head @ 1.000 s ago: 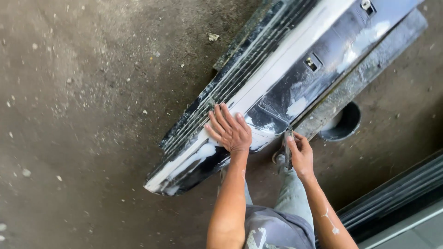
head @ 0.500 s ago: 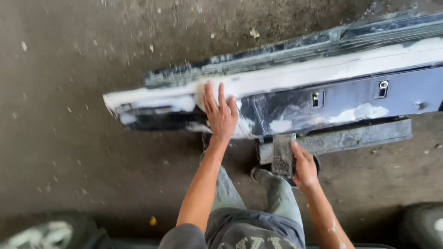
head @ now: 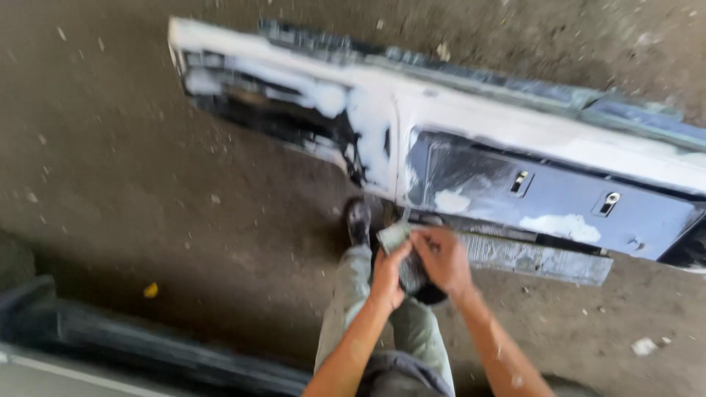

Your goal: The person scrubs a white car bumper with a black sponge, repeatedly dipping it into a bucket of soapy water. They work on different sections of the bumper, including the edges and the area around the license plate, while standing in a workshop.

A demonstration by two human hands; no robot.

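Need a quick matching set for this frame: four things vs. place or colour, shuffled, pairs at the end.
1. bumper panel
2. sanding block
3. shoe
4. yellow scrap

a. on the floor, far left
b. between both hands
c. dark blue with white filler patches
d. black, just left of the hands

Pairs: 1-c, 2-b, 3-d, 4-a

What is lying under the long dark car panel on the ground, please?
Under the dark car panel a flat, paste-smeared grey strip juts out along the near edge, on the dusty concrete floor. How far the strip runs beneath is covered by the panel.
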